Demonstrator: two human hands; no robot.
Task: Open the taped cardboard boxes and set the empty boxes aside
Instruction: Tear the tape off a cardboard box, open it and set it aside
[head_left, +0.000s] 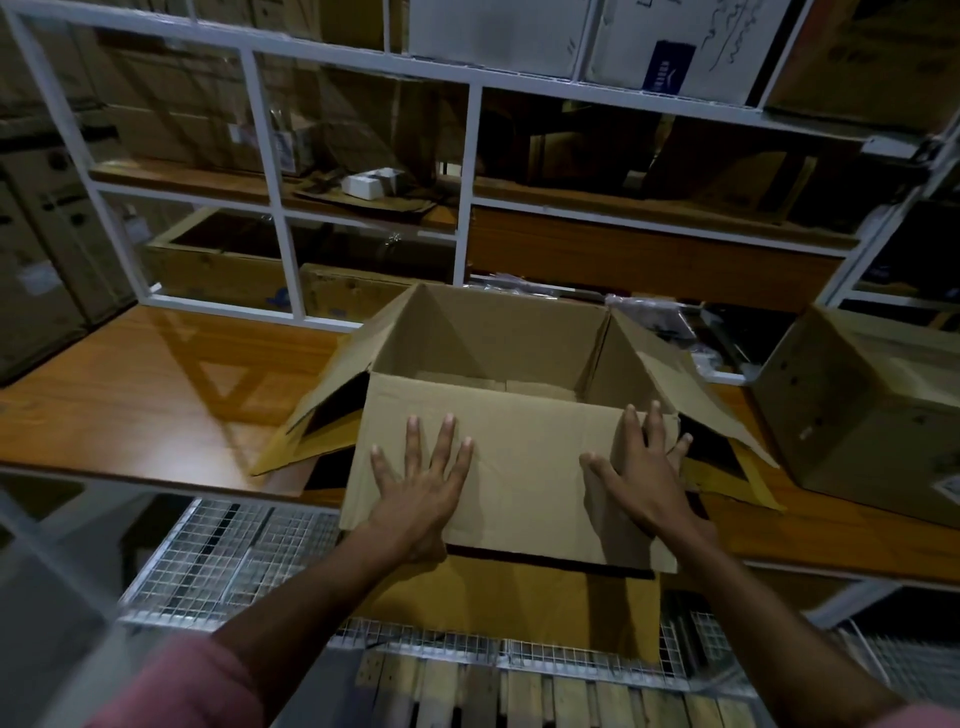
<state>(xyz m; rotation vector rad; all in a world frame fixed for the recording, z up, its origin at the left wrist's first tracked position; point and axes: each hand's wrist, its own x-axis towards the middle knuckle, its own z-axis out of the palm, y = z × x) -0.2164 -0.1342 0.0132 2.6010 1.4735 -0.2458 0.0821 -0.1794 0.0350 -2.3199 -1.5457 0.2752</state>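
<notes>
1. Nearest the camera, two bare forearms are seen reaching forward; a pink sleeve (187, 686) is visible at the lower left edge.
2. Below the arms, a white wire-mesh rack (234, 551) is seen, with wooden slats beneath it.
3. The left hand (421, 483) is laid flat, fingers spread, on the near flap (509, 467) of the open cardboard box (498, 338). Nothing is gripped; the palm is pressed on the cardboard.
4. The right hand (644, 478) is set at the right end of the same flap, thumb on its face, fingers extended toward and over the edge. Whether the edge is actually gripped cannot be told.
5. The open cardboard box is stood on the wooden surface (156, 384), at its near edge, with the near flap folded down toward the camera and overhanging the edge. The left and right flaps are splayed outward. No contents are seen in the visible interior; only the bottom flaps show.
6. A second cardboard box (852, 415), flaps closed, is placed on the surface to the right, near but apart from the open one.
7. Behind the surface, a white metal shelving frame (462, 197) is seen, stocked with further cartons; details are dim.
</notes>
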